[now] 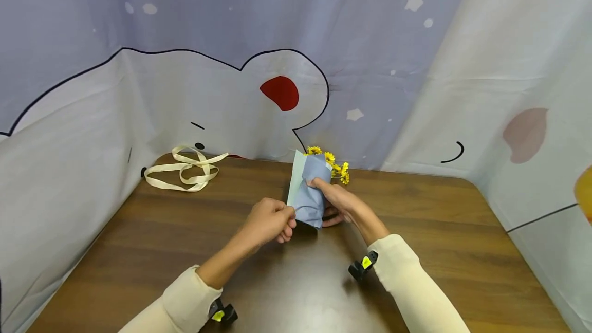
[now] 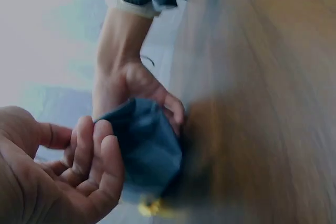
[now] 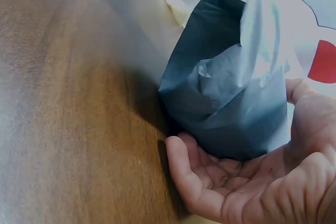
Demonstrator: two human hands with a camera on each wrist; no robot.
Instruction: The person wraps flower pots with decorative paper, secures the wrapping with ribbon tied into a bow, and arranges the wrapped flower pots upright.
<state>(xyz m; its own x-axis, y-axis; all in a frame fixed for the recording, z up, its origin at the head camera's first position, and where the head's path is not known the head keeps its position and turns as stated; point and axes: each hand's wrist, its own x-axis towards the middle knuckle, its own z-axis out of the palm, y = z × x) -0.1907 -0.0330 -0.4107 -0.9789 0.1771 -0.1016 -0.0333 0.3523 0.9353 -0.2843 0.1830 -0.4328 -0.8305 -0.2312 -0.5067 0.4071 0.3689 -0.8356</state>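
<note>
A small bouquet of yellow flowers [image 1: 329, 158] pokes out of blue wrapping paper [image 1: 311, 194] near the middle of the table. Curled round the paper from the right, my right hand [image 1: 339, 200] holds the bundle with the thumb on top and fingers beneath. My left hand [image 1: 273, 221] pinches the lower left edge of the paper. In the right wrist view the paper's [image 3: 226, 103] bottom end gapes, with a fold inside. The left wrist view is blurred; there the left fingertips [image 2: 102, 129] meet the paper's edge. The flower stems are hidden inside.
A cream ribbon [image 1: 185, 173] lies loosely looped at the table's back left. The brown wooden table [image 1: 416, 209] ends at a printed cloth backdrop [image 1: 222, 102] behind it. Black devices are strapped to both wrists.
</note>
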